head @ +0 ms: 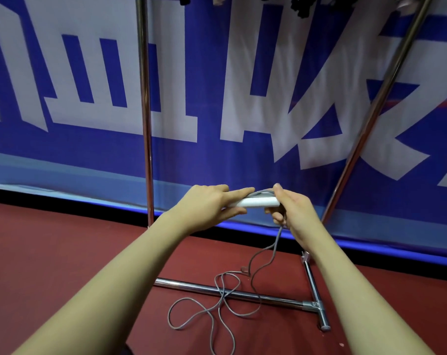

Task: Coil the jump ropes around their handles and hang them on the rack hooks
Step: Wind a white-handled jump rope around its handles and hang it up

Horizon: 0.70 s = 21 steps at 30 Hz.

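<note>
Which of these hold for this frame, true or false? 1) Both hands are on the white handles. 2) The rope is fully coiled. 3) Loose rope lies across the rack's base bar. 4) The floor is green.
1) True: the left hand and the right hand hold the white handles.
2) False: most of the grey rope trails loose to the floor.
3) True: it crosses the rack's base bar.
4) False: the floor is dark red.
</note>
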Tool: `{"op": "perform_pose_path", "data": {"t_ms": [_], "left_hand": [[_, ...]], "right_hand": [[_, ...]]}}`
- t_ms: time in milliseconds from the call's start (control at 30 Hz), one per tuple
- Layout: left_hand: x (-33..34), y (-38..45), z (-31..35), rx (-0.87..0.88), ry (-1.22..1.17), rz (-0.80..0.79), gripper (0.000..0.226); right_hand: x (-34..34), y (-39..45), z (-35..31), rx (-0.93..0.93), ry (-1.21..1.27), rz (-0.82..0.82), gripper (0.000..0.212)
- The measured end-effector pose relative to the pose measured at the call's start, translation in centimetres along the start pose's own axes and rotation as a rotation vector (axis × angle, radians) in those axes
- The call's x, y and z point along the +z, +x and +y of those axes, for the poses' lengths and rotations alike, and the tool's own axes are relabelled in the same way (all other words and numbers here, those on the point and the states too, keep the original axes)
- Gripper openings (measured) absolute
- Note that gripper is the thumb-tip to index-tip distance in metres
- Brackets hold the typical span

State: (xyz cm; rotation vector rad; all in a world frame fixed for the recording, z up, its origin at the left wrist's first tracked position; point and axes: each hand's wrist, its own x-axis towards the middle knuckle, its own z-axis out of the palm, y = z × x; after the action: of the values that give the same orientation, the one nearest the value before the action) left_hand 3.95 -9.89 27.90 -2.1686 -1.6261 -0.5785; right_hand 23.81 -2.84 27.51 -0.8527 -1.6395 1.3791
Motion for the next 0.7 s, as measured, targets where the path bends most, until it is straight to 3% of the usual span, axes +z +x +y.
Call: {"op": "perform_pose_path", "data": {"t_ms": [100,267,500,700], "left_hand": [[0.0,-0.1,0.1,-0.189,-0.269,-0.184,0.052],[-0.4,-0.3,0.2,-0.323,-0.842,-0.188,0.04],[-1.0,-0.2,0.6,-0.413,-1.102,-0.23,0.042],[-0.8,-0.1,0.9,-0.45,-1.208,-0.295,0.046]], "right_hand": [[-0.3,-0.1,0.0,-0.075,-0.04,-0.077,0.019],[-0.7,-0.4,-0.1,-0.115,-0.16,-0.075,0.019],[-0.6,-0.3,-0.3,-0.011,0.164,-0.04,0.022],[-0.4,-0.3,-0.6,0.106,0.271,0.036,0.023]]}}
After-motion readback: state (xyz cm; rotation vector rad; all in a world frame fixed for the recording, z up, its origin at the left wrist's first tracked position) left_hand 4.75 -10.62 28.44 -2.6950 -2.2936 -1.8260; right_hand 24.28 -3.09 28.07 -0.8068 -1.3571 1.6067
